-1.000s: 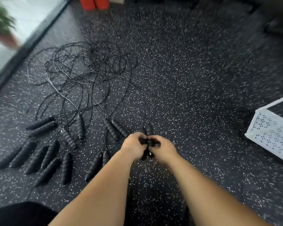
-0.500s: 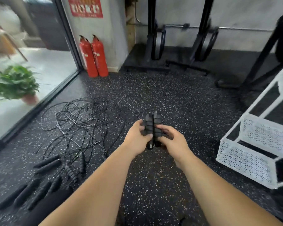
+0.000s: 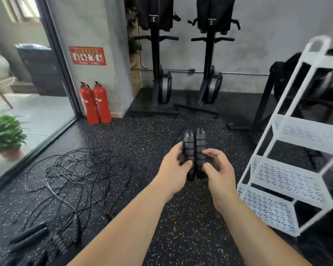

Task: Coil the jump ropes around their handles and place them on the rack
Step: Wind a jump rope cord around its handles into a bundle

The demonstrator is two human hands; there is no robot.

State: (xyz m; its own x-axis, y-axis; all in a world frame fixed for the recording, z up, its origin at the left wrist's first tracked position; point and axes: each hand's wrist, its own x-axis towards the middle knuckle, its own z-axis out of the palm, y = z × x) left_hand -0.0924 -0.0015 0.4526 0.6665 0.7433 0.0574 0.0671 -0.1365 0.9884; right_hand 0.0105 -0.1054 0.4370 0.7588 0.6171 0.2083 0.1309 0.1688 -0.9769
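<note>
Two black ribbed jump rope handles (image 3: 195, 148) stand upright side by side in front of me, lifted above the speckled floor. My left hand (image 3: 173, 166) grips the left handle and my right hand (image 3: 218, 167) grips the right one. Their thin black cord (image 3: 181, 134) trails back from the handle tops. A tangle of black cords (image 3: 79, 175) lies on the floor at the left, with several more black handles (image 3: 46, 240) at the lower left. The white perforated metal rack (image 3: 288, 175) with three shelves stands at the right.
Two red fire extinguishers (image 3: 95, 102) stand by the grey wall. Two black upright exercise machines (image 3: 186, 54) are at the back. A glass wall (image 3: 27, 112) runs along the left, with a potted plant (image 3: 4, 135) behind it. Dark equipment sits behind the rack.
My view has swung up from the floor toward the wall and rack. Both hands have lifted the pair of handles off the floor and hold them upright, higher and nearer the rack.
</note>
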